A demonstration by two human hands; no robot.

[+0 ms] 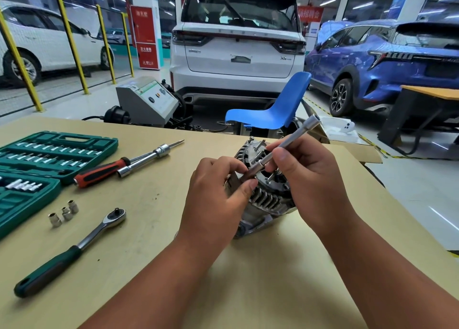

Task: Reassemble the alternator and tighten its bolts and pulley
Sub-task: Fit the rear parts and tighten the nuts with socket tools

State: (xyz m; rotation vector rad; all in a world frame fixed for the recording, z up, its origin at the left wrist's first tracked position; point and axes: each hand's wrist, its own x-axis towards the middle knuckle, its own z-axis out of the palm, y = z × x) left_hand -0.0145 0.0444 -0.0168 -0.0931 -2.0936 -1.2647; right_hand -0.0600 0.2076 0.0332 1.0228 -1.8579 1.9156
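Head view, left to right. At the far left edge of the desk (154, 266) lies an open green socket case (49, 152), its rows of bits showing. Beside it rest a red-handled driver (101, 172) with a long silver shaft, three loose sockets (64, 213) standing close together, and a ratchet wrench (72, 251) with a dark green grip lying on a diagonal, head towards the upper right. Near the middle, the left hand (216, 202) reaches over the near left flank of the alternator (267, 200), thumb and forefinger pinching the lower, darker end of a silver extension bar (289, 142) where it meets the top face of the unit. The alternator sits on the desk between the two hands and partly beneath them: finned housing towards the viewer, several bolts (259, 147) rising from its upper face. The bar tilts up and to the right, its far end clear of the fingers. The right hand (310, 179) grips the bar's shaft — fingers curled round it, thumb on top — just right of the alternator and touching its housing. Beyond the desk stand a blue chair (273, 110), a white car (236, 47) and, at the right, a blue car (377, 62).
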